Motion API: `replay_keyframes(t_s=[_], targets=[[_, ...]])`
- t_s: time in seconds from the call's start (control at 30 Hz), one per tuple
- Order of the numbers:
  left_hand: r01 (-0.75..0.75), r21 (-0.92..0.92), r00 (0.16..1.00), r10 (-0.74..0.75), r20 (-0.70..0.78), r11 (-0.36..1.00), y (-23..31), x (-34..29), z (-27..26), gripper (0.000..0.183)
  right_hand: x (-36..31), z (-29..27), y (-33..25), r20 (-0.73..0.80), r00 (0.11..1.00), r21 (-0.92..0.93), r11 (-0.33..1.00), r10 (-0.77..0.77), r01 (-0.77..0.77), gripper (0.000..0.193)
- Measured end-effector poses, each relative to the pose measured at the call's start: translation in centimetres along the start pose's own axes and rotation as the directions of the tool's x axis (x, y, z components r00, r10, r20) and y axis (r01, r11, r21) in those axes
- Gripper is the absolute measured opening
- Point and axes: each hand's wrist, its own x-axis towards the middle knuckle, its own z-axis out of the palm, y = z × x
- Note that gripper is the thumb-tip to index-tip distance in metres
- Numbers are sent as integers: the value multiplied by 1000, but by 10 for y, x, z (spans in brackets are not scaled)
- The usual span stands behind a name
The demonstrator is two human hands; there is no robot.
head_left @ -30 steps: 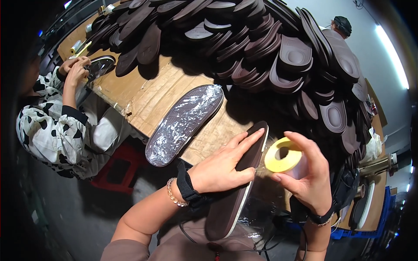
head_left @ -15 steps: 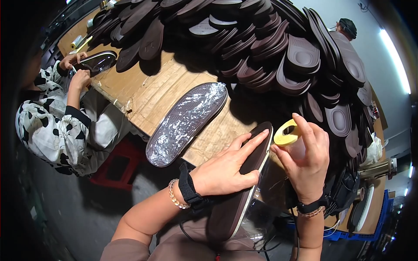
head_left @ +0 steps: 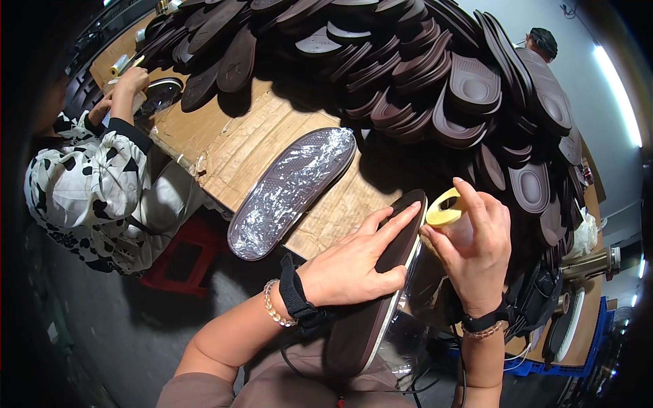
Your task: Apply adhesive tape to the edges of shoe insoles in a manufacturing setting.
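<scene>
A dark brown shoe sole [head_left: 367, 326] slants from my lap up to the table edge, with a pale strip along its right edge. My left hand [head_left: 350, 272] grips it, fingers laid along the top face and thumb at the pale edge. In my right hand [head_left: 479, 234] is a yellow roll of tape [head_left: 443, 212], pinched between thumb and fingers close to the sole's upper right edge. Clear film [head_left: 401, 340] hangs beside the sole's lower right side. Another sole [head_left: 292, 194], wrapped in shiny clear film, lies on the table beyond my left hand.
A large heap of brown soles [head_left: 408, 68] covers the far side of the cardboard-topped table [head_left: 224, 146]. At the left sits a co-worker in a spotted top [head_left: 95, 183], near a red stool [head_left: 180, 258]. A blue crate edge [head_left: 592, 350] shows at the right.
My right hand and the tape roll have shifted slightly left along the sole's edge. The co-worker's hand has lifted from their sole toward the yellow items at the far left.
</scene>
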Motion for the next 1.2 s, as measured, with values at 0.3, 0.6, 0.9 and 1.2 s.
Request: replay_keyframes(t_s=[0.3,0.6,0.9,1.2], targets=[[-36,118,999,38,-17,992,6,12,-12,101,4,3,0,16,1000,14,1000,20,-20,73],[101,119,975,-122,184,988,17,49,-42,86,11,12,0,23,999,50,998,44,-45,71],[132,59,990,-134,38,990,15,47,-31,59,14,12,0,38,998,51,998,45,-47,70],[140,-13,989,-140,-36,990,13,46,-23,39,14,14,8,110,991,83,993,79,-88,64]])
